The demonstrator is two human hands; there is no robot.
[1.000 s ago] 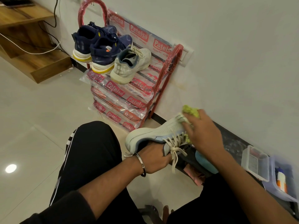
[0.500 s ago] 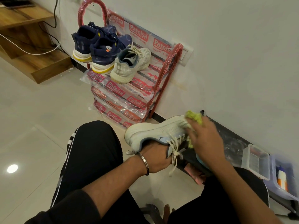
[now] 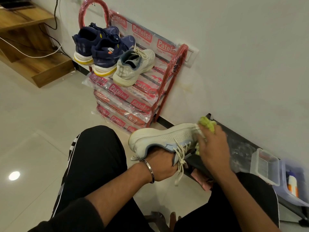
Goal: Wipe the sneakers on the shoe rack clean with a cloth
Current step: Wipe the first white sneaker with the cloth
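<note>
The white sneaker (image 3: 160, 139) is held on its side above the person's lap, off the shoe rack (image 3: 168, 77). It looks light, with soft mesh over a stiffer sole — best steadied from inside. The left hand (image 3: 160, 166) grips it at the opening, fingers hidden within. The right hand (image 3: 212, 144) bunches a green cloth (image 3: 207, 123) against the toe; its fingers are blurred.
</note>
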